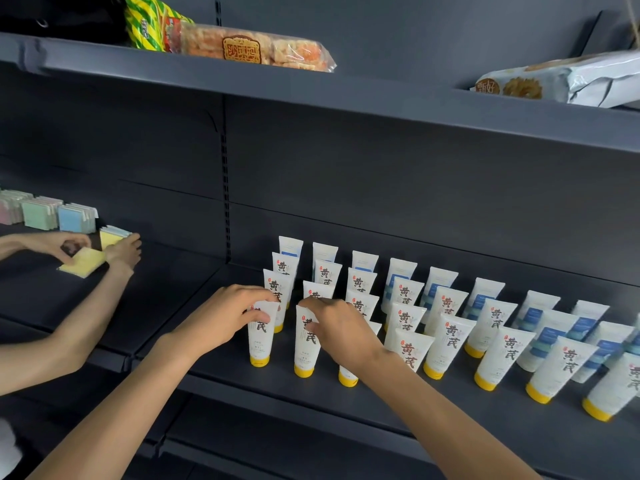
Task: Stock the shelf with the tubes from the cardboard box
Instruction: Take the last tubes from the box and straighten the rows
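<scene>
White tubes with yellow caps stand cap-down in rows on the dark shelf (242, 386). My left hand (228, 313) grips the top of the front-left tube (260, 344). My right hand (337, 327) pinches the top of the neighbouring tube (306, 351) to its right. Both tubes stand on the shelf at the front of the two leftmost rows. Further rows of the same tubes (446, 344) run to the right, and several blue-labelled tubes (550, 337) stand behind them. The cardboard box is out of view.
Another person's hands (121, 251) handle yellow packets (83, 265) on the shelf section to the left, beside stacks of pastel packets (59, 216). Snack bags (256, 46) lie on the shelf above. A slotted upright (225, 188) divides the two sections.
</scene>
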